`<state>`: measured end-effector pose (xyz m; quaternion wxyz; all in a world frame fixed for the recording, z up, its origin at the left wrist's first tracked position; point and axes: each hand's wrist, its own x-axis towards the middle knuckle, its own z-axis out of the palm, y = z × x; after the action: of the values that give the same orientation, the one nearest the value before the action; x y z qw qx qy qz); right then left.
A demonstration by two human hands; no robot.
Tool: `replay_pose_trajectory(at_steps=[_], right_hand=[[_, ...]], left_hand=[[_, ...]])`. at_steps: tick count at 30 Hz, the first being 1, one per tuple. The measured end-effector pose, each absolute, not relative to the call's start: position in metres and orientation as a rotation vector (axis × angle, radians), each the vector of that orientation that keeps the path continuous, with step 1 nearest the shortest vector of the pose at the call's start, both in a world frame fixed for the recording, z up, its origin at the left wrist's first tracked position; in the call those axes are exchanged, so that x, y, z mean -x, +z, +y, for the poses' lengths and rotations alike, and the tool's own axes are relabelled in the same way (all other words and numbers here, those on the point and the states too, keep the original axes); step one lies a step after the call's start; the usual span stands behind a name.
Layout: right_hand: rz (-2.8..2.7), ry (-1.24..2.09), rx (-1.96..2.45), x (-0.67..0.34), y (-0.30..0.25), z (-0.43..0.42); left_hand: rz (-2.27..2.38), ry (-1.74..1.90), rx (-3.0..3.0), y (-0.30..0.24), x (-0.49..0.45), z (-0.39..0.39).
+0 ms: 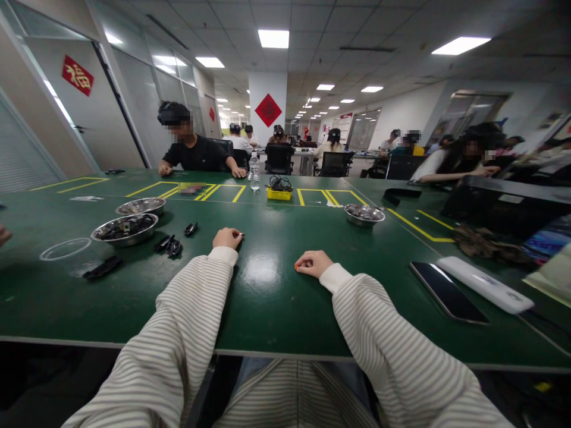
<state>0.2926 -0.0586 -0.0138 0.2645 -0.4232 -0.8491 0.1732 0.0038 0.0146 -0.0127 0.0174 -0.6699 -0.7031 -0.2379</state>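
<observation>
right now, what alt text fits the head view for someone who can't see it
The left hand pinches a small object and the right hand a small orange piece at a green table. A metal bowl of black parts stands left; a co-worker sits opposite.

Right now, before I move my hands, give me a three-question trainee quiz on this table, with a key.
1. True or false: the phone lies to the right of the right hand.
2. Fill in: an ___ bit shows at the right hand's fingers.
3. Where do the cables sit? A, a bowl; B, the yellow box; C, the bottle.

Key: 1 true; 2 orange; 3 B.
</observation>
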Motion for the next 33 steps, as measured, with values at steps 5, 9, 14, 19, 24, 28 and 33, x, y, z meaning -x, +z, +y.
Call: replay_pose_trajectory(at_steps=[5,9,14,19,24,28,33], right_hand=[[-2.253,0.421,1.117,-0.294,-0.014,-0.058],[-2.208,0.371,1.124,-0.292,-0.009,-0.06],[-2.164,0.339,1.122,-0.29,-0.006,-0.062],[-2.138,0.334,1.119,-0.291,-0.007,-0.062],[-2.129,0.341,1.098,-0.29,-0.006,-0.063],[-2.113,0.364,1.105,-0.288,-0.005,-0.065],[-2.119,0.389,1.105,-0.287,-0.007,-0.066]], left_hand=[[-1.811,-1.021,2.439,-0.008,-0.04,0.003],[-1.429,-1.062,2.743,-0.005,-0.079,-0.023],[-1.133,-1.001,2.905,-0.007,-0.106,-0.049],[-1.166,-0.995,2.927,-0.007,-0.11,-0.056],[-1.177,-1.046,2.953,-0.009,-0.109,-0.056],[-1.166,-1.064,2.956,-0.011,-0.109,-0.055],[-1.24,-0.97,2.976,-0.013,-0.11,-0.055]])
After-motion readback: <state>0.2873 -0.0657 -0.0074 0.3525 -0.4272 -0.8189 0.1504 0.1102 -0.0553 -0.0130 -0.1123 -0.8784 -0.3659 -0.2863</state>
